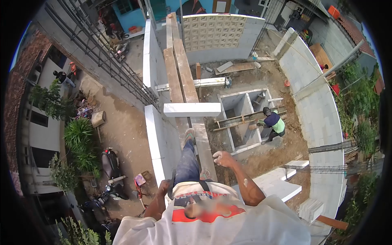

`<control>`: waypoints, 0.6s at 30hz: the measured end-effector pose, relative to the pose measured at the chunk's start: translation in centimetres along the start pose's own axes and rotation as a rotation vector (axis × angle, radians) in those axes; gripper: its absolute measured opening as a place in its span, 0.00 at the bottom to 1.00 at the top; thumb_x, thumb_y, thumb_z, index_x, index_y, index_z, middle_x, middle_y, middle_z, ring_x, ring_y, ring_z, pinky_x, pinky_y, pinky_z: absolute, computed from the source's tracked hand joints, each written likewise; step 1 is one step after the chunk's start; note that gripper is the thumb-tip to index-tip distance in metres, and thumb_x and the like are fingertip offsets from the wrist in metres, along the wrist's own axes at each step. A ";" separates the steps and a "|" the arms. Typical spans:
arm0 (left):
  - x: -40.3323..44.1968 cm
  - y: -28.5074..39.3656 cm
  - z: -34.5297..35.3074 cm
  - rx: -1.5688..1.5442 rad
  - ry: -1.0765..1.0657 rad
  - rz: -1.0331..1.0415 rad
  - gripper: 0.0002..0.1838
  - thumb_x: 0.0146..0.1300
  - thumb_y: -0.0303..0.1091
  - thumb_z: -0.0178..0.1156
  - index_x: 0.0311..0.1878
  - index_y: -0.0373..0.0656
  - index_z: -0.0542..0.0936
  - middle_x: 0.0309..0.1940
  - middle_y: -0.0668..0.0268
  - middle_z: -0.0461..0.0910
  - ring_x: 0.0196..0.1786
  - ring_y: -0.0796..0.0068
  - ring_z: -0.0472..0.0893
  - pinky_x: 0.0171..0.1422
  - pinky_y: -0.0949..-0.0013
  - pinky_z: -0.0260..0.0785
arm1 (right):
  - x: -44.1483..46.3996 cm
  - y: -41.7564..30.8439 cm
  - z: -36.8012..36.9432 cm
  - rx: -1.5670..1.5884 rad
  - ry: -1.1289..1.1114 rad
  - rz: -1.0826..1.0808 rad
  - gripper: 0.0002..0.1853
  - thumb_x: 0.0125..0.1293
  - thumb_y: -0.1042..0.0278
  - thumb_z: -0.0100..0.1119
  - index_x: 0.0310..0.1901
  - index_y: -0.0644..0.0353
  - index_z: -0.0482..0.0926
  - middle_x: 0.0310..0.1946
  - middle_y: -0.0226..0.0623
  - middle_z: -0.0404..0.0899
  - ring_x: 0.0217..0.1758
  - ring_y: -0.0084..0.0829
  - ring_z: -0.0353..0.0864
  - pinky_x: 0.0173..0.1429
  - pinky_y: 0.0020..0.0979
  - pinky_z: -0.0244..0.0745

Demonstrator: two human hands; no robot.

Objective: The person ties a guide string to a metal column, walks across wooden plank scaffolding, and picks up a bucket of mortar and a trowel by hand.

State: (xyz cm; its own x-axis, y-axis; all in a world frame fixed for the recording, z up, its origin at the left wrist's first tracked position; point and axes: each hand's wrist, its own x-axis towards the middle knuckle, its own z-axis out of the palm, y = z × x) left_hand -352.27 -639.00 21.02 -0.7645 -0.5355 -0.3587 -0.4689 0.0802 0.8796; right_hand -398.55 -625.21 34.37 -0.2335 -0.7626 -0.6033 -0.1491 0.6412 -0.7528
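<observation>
"State of the hands?"

"Right hand (pixel 223 158): fingers curled, right of the planks (pixel 200 141); contents, I cannot tell. Left hand (pixel 164 187): narrow, beside a dark strap (pixel 172 184); whether it grips the strap, I cannot tell."

"And the white block (pixel 192 109)?"

"Lying crosswise over the planks, ahead of both hands, touching neither. The wall (pixel 154 134) stands left."

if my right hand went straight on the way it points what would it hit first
From the right hand, the line first crosses the wooden plank in the picture, but that seems to lie well below, so it may pass over; depth is unclear.
</observation>
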 end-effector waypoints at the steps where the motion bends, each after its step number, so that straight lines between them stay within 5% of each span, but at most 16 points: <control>1: 1.6 -0.1 -0.7 -0.006 -0.001 0.005 0.21 0.68 0.42 0.55 0.46 0.30 0.85 0.39 0.48 0.86 0.42 0.59 0.85 0.49 0.62 0.75 | 1.9 -0.1 -0.1 -0.024 -0.009 -0.022 0.20 0.62 0.70 0.67 0.55 0.66 0.80 0.28 0.35 0.83 0.28 0.26 0.81 0.34 0.32 0.75; 6: 14.1 0.7 -6.7 0.164 -0.015 -0.157 0.20 0.66 0.39 0.56 0.49 0.30 0.84 0.35 0.51 0.86 0.39 0.63 0.86 0.47 0.64 0.80 | 9.1 -3.1 -4.4 0.113 0.028 0.161 0.16 0.66 0.70 0.64 0.54 0.67 0.80 0.32 0.38 0.85 0.30 0.27 0.83 0.35 0.32 0.77; 8: 19.4 6.4 -11.0 0.176 -0.080 -0.333 0.21 0.65 0.38 0.59 0.52 0.28 0.82 0.34 0.53 0.86 0.39 0.63 0.86 0.47 0.63 0.79 | 10.5 -3.9 -6.6 0.136 0.085 0.243 0.15 0.66 0.72 0.64 0.53 0.66 0.81 0.33 0.39 0.86 0.32 0.28 0.84 0.36 0.33 0.79; 10: 23.4 9.6 -15.1 -0.300 0.192 -0.563 0.22 0.65 0.36 0.60 0.55 0.27 0.81 0.36 0.55 0.86 0.39 0.65 0.85 0.46 0.65 0.77 | 11.7 -3.0 -9.0 0.037 0.126 0.274 0.16 0.62 0.73 0.66 0.52 0.65 0.81 0.34 0.40 0.86 0.35 0.29 0.85 0.39 0.33 0.81; 12: 27.3 13.5 -20.5 -0.266 0.284 -0.370 0.22 0.64 0.34 0.60 0.56 0.26 0.80 0.36 0.56 0.85 0.38 0.69 0.84 0.44 0.67 0.75 | 13.4 -1.0 -11.7 -0.013 0.140 0.265 0.18 0.59 0.73 0.68 0.51 0.64 0.82 0.35 0.41 0.87 0.36 0.30 0.86 0.40 0.34 0.82; 16: 36.7 12.4 -29.9 -0.241 0.406 -0.316 0.24 0.65 0.35 0.61 0.59 0.27 0.78 0.37 0.59 0.85 0.38 0.71 0.81 0.44 0.68 0.73 | 12.7 -4.9 -14.6 -0.236 0.402 0.215 0.21 0.55 0.70 0.69 0.51 0.64 0.83 0.39 0.47 0.88 0.43 0.40 0.88 0.48 0.38 0.82; 18: 41.2 12.1 -33.1 -0.375 0.657 -0.087 0.08 0.67 0.35 0.59 0.36 0.41 0.80 0.25 0.73 0.76 0.26 0.83 0.72 0.29 0.74 0.64 | 11.8 -9.7 -16.1 -0.230 0.450 0.228 0.22 0.53 0.69 0.69 0.52 0.63 0.83 0.39 0.47 0.88 0.44 0.42 0.88 0.49 0.38 0.81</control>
State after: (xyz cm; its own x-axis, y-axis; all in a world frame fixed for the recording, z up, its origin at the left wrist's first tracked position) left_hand -374.83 -687.89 27.22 -0.2564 -0.9265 -0.2754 -0.2441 -0.2136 0.9459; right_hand -415.29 -639.08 38.80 -0.6642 -0.5230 -0.5341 -0.2414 0.8263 -0.5089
